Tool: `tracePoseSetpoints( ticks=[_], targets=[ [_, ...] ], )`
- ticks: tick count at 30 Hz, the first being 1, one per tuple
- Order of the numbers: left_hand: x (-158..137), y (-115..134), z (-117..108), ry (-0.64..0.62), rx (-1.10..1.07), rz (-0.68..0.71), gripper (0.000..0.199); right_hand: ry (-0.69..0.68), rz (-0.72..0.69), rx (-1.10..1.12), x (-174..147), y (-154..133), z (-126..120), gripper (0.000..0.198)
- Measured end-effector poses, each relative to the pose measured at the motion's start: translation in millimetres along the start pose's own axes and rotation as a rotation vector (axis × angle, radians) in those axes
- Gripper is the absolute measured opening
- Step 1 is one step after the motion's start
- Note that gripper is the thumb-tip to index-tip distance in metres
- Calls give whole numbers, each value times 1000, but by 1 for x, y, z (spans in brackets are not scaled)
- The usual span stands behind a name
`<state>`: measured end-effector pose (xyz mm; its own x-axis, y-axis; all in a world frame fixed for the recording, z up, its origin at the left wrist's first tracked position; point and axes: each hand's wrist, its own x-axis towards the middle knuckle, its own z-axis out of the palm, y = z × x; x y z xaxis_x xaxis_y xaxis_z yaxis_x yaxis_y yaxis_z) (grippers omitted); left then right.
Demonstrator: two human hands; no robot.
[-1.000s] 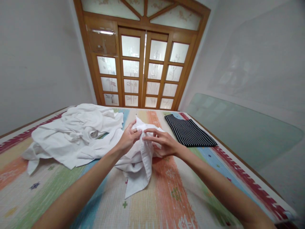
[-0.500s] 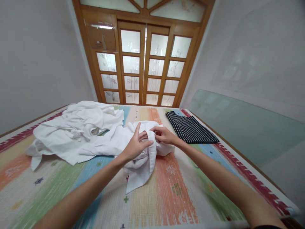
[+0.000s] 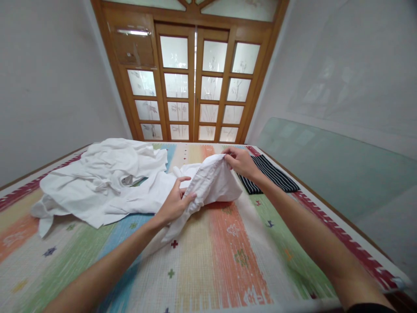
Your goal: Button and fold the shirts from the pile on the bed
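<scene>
A crumpled white shirt (image 3: 107, 178) spreads across the left and middle of the table, its body bunched at the left. One part of it stretches right, toward both hands. My right hand (image 3: 239, 163) pinches the edge of this part and holds it raised off the table. Lower and to the left, my left hand (image 3: 177, 200) grips the same band of cloth between thumb and fingers. The cloth between the hands is drawn into a slanting line, and a loose corner hangs below my left hand.
A folded black-and-white striped cloth (image 3: 272, 174) lies at the right, partly behind my right hand. The table is covered by a colourful striped tablecloth (image 3: 208, 261). A pale green glass panel (image 3: 325, 161) leans along the right wall. Wooden glazed doors (image 3: 195, 87) stand beyond the table.
My right hand has moved up and right, lifting the shirt's edge into a slant. My left hand has shifted slightly left and down, now closed on the cloth. More of the striped cloth is covered.
</scene>
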<state>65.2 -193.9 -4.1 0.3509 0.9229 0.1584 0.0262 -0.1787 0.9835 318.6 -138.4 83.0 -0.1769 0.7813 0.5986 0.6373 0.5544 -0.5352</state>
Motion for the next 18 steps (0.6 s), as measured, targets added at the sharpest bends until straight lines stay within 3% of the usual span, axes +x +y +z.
tracePoseSetpoints(
  ticks=[5,9,11,13,18],
  targets=[
    [14,13,-38,-10,14,28,59,-60,-97,-121,-2,11,-20,22],
    [16,27,-50,-163,330,139,32,-56,-125,-194,-4,10,-33,25],
    [13,31,-48,-216,484,154,29,-30,-149,-227,-3,7,-39,25],
    [8,31,-41,-167,622,209,29,17,-183,-259,-3,3,-43,26],
    [-2,15,-15,96,1034,526,28,118,-195,-241,-2,-14,-50,27]
  ],
)
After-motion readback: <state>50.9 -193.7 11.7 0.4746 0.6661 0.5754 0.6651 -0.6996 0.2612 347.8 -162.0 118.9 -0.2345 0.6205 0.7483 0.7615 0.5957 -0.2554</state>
